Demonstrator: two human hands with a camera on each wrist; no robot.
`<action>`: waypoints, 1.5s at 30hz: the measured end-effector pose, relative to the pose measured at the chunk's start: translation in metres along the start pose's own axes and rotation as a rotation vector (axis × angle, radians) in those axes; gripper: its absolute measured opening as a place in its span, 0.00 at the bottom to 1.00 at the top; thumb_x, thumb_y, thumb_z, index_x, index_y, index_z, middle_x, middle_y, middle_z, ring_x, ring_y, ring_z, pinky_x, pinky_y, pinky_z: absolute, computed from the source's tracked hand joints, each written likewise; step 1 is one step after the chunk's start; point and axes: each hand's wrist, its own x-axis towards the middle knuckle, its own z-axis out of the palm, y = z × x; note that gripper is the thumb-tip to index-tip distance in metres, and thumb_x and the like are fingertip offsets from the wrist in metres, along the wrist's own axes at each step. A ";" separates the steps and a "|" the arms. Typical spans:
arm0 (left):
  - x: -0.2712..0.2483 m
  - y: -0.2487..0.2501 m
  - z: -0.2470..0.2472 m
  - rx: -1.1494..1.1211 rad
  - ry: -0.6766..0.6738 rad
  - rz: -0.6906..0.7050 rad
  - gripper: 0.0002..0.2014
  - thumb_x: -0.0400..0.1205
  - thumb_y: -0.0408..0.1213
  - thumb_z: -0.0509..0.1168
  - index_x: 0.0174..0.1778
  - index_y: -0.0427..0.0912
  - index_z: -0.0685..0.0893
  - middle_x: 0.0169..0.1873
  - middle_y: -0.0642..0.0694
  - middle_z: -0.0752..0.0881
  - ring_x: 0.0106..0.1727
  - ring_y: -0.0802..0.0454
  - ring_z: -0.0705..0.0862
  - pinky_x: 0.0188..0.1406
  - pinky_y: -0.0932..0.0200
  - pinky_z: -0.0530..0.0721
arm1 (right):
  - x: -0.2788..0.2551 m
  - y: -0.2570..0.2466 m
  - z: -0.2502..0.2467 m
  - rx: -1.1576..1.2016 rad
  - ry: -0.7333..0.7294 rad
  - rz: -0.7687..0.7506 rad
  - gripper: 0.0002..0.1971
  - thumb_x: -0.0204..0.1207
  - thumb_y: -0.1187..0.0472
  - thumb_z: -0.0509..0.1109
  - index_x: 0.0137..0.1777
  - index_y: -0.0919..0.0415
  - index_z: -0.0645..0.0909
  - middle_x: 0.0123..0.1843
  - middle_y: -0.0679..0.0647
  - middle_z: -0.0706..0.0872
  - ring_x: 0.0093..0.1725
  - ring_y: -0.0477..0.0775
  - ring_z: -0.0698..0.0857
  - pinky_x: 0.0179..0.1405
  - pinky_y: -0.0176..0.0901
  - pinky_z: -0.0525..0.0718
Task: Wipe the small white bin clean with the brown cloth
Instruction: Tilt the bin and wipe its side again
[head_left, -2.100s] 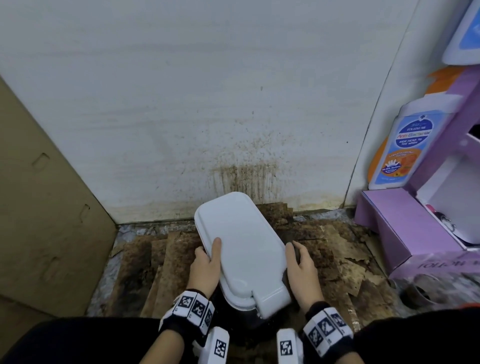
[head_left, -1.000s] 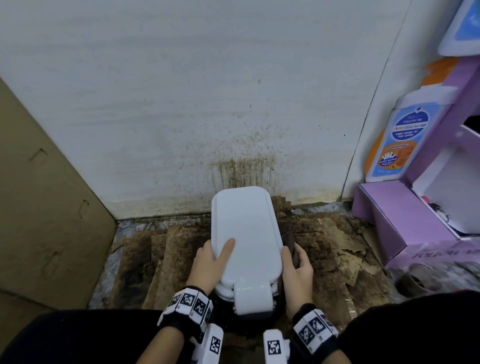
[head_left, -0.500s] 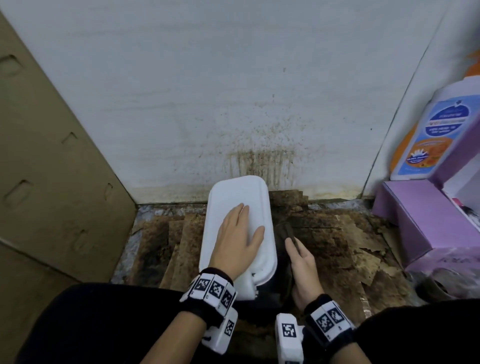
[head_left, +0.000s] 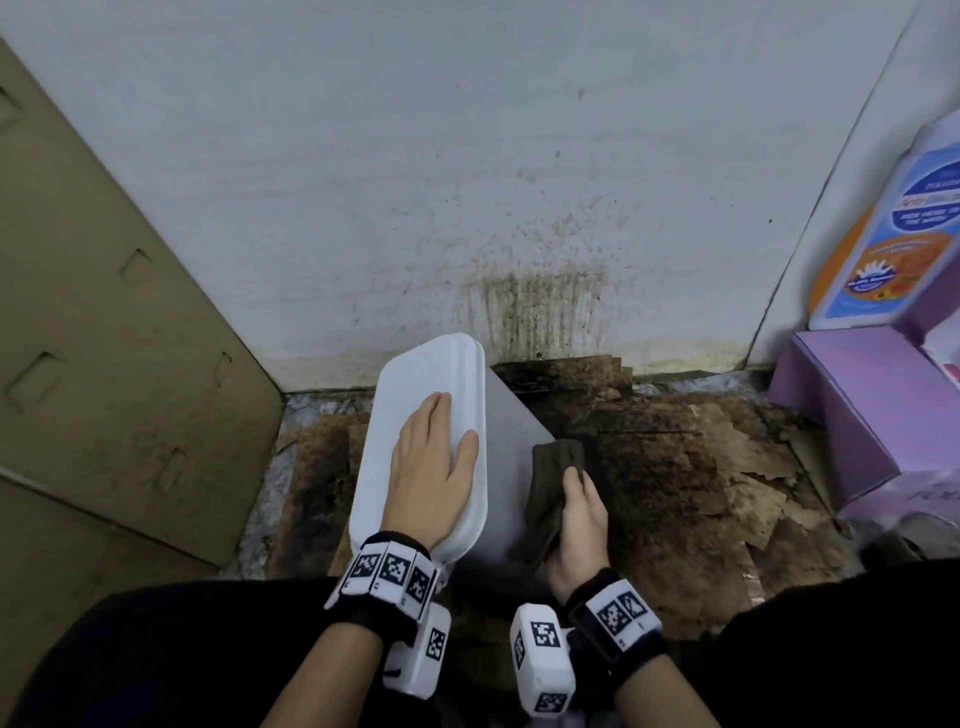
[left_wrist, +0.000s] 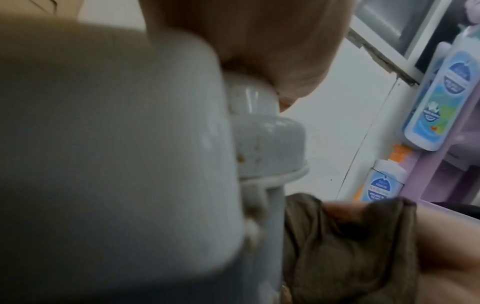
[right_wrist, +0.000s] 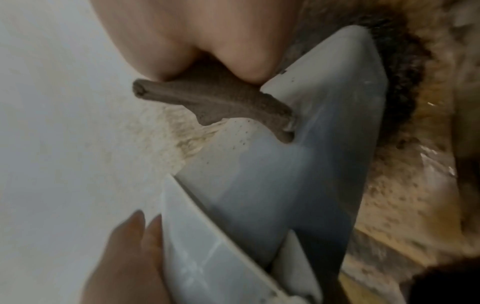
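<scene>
The small white plastic bin (head_left: 511, 467), tilted leftward on stained cardboard flooring (head_left: 675, 467), is partly hiding its base. The left hand (head_left: 428, 475) is pressing flat fingers on the smooth lid; the right hand (head_left: 579, 525) is gripping the brown knitted cloth (head_left: 550, 483) against the bin's side.

Left wrist view is mostly blur: bin lid (left_wrist: 109, 156) fills the near left as a soft grey mass. Brown cloth (head_left: 550, 488) is partly buried under the right hand (head_left: 579, 525). Far-right bottle (head_left: 898, 228) is cropped, its label unreadable.
</scene>
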 end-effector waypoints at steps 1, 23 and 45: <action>0.000 -0.002 -0.002 0.012 -0.002 0.014 0.30 0.90 0.52 0.50 0.88 0.47 0.55 0.87 0.51 0.56 0.86 0.53 0.54 0.87 0.49 0.53 | -0.001 0.000 0.007 -0.048 -0.023 -0.044 0.18 0.89 0.52 0.61 0.76 0.52 0.78 0.70 0.54 0.86 0.69 0.56 0.85 0.73 0.59 0.80; 0.002 -0.041 -0.001 -0.016 0.045 -0.005 0.31 0.86 0.50 0.49 0.87 0.50 0.56 0.87 0.52 0.56 0.85 0.58 0.51 0.82 0.61 0.47 | 0.051 0.082 -0.006 -0.953 -0.313 -0.491 0.27 0.86 0.44 0.41 0.85 0.41 0.49 0.87 0.31 0.49 0.87 0.35 0.49 0.86 0.36 0.44; 0.003 -0.038 0.001 -0.007 0.044 0.021 0.32 0.85 0.51 0.49 0.87 0.48 0.56 0.86 0.48 0.57 0.86 0.53 0.53 0.84 0.57 0.48 | 0.008 0.044 0.044 -0.819 -0.477 -0.439 0.26 0.87 0.51 0.41 0.85 0.41 0.49 0.86 0.31 0.49 0.85 0.28 0.47 0.86 0.35 0.44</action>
